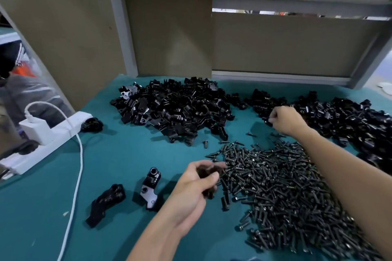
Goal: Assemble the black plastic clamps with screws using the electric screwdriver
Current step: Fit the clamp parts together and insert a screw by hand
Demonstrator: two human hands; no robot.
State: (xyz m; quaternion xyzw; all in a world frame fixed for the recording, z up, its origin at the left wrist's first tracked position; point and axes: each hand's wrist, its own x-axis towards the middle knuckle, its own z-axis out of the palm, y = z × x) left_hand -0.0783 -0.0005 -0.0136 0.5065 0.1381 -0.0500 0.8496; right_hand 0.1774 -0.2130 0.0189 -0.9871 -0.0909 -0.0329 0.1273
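Observation:
My left hand (196, 184) hovers at the left edge of a big heap of black screws (282, 193) and grips a blurred black clamp part (211, 172) between its curled fingers. My right hand (285, 119) reaches to the right-hand pile of black clamp pieces (339, 118), fingers curled down at the pile's edge; what they hold is hidden. A larger pile of black clamp pieces (176, 108) lies at the back centre. Two black clamp bodies (149, 186) (106, 202) lie apart on the teal mat at front left. No screwdriver is in view.
A white power strip (42, 140) with a plugged charger (36, 128) and white cable (79, 154) runs along the left side of the teal mat (127, 154). One black part (91, 125) sits beside the strip. Brown panels (169, 27) wall off the back.

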